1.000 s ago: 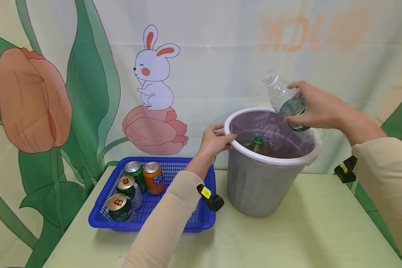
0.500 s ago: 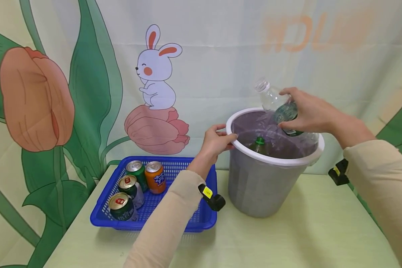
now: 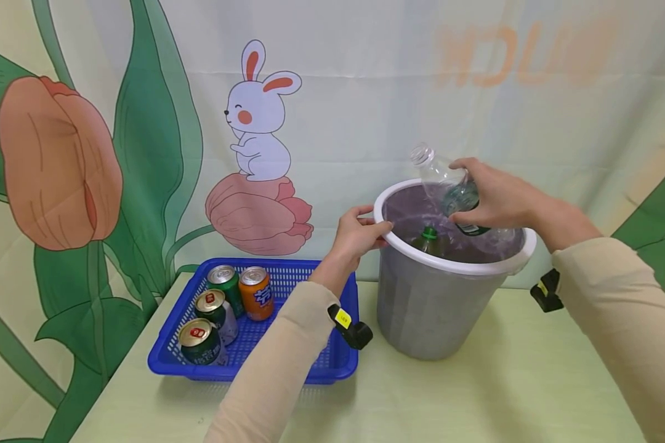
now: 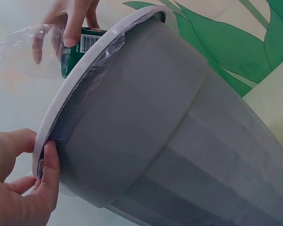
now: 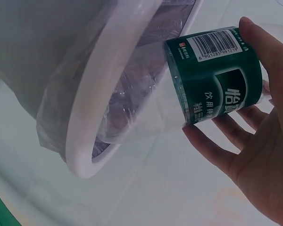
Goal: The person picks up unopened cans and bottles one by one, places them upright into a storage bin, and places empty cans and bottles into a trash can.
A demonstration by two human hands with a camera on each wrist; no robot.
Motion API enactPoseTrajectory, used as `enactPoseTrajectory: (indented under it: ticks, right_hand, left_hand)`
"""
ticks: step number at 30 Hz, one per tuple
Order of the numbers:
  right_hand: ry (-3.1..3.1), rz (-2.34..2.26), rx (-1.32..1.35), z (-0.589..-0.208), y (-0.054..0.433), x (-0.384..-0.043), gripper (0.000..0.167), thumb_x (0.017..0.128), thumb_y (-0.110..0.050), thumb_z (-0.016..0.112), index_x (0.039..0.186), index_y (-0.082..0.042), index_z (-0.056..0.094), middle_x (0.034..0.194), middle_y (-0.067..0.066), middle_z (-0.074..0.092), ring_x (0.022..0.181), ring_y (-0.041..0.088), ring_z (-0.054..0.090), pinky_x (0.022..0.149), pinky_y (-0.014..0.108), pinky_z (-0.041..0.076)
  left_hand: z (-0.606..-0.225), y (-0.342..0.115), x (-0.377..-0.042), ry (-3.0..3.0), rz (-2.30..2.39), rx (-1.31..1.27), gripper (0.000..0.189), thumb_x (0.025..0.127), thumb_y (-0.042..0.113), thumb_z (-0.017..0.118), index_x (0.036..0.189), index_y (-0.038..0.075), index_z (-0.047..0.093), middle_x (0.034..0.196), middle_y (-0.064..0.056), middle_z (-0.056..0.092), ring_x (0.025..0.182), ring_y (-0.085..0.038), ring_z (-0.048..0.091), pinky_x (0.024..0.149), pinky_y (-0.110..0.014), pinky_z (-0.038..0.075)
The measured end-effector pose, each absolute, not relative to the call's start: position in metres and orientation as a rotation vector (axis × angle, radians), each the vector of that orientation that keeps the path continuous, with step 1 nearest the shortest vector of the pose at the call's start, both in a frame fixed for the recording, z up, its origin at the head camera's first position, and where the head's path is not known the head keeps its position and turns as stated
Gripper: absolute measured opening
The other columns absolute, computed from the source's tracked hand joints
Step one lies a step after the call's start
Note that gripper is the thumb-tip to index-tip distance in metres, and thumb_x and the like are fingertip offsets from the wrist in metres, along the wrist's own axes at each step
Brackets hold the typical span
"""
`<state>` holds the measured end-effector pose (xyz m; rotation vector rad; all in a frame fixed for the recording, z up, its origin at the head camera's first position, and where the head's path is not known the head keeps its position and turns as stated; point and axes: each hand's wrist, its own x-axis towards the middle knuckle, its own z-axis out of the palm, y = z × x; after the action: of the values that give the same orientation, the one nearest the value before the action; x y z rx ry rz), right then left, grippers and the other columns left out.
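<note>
My right hand (image 3: pixel 501 195) grips a clear plastic bottle (image 3: pixel 435 175) round its green label (image 5: pixel 212 75). The bottle is tilted, its uncapped neck up to the left and its base down inside the mouth of a grey trash can (image 3: pixel 432 307). With thumb and fingers my left hand (image 3: pixel 357 235) pinches the can's white rim (image 4: pixel 80 70) on its left side. A thin clear liner (image 5: pixel 61 113) is folded over that rim. Inside the can stands another bottle with a green cap (image 3: pixel 429 233); its lower part is hidden.
Left of the can, a blue plastic basket (image 3: pixel 271 266) sits on the pale green table (image 3: pixel 410 400). It holds several drink cans, among them an orange can (image 3: pixel 256 294) and a green can (image 3: pixel 225 286). Behind hangs a printed curtain (image 3: pixel 354 111).
My right hand has moved down and left with the clear bottle, whose base has sunk below the trash can's rim. The left hand keeps its hold on the rim.
</note>
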<state>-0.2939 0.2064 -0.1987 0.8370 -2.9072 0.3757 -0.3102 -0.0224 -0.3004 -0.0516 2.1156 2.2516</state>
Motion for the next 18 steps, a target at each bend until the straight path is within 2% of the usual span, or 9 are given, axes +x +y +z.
enactPoseTrajectory:
  ticks: [13,18]
  right_hand:
    - [-2.950,0.391,0.809,-0.2017,0.2089,-0.2931,0.091,0.078,-0.033,0.071,0.145,-0.010,0.013,0.123,0.021,0.046,0.104,0.034,0.053,0.085,0.053,0.044]
    - [-2.958,0.422,0.831,-0.2048,0.2097,-0.2921,0.093,0.079,-0.031,0.071,0.146,-0.014,0.009,0.128,0.021,0.047,0.111,0.037,0.051,0.089,0.055,0.042]
  left_hand:
    - [-0.2998,-0.0227,-0.3109,2.114,2.251,-0.053,0.058,0.081,0.009,0.069,0.133,0.010,0.044,0.107,-0.012,0.056,0.072,-0.019,0.065,0.068,-0.028,0.057]
    - [-0.2992,-0.0223,-0.3105,2.109,2.252,-0.051,0.058,0.081,0.009,0.069,0.133,0.010,0.044,0.107,-0.012,0.056,0.071,-0.019,0.064,0.068,-0.028,0.057]
